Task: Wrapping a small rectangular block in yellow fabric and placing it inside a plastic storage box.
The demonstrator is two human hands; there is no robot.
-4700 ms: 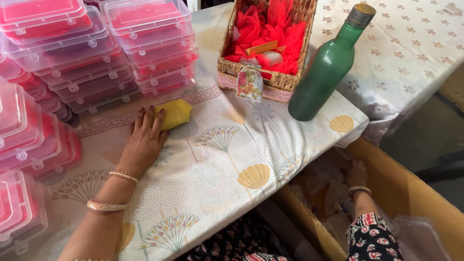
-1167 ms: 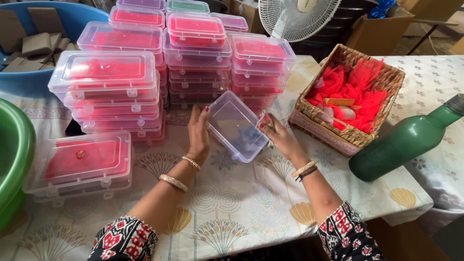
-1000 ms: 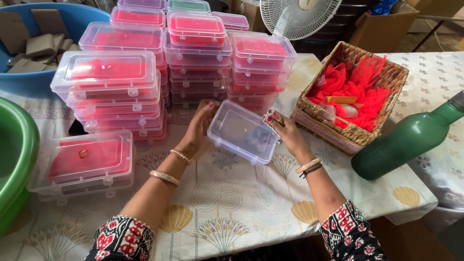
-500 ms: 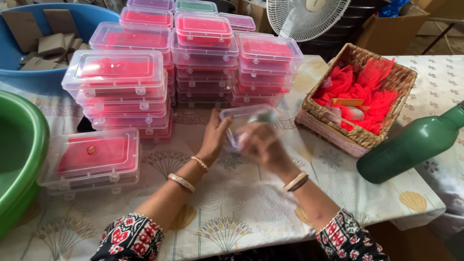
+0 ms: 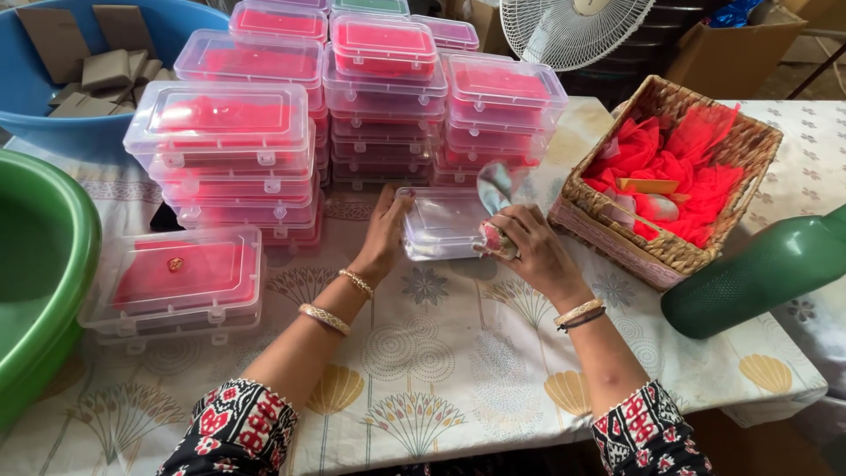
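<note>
My left hand grips the left end of an empty clear plastic box just above the patterned tablecloth. My right hand presses a small crumpled floral cloth against the box's right side. The box is held level, in front of the stacks of clear boxes with red filling. Both wrists wear bangles.
A wicker basket of red net pouches stands right of my hands, with a green bottle lying beyond it. One filled box sits at the left beside a green tub. A blue tub and a fan stand behind.
The empty box has been turned from tilted to level and lowered toward the table. My right hand has shifted to its right side with the cloth.
</note>
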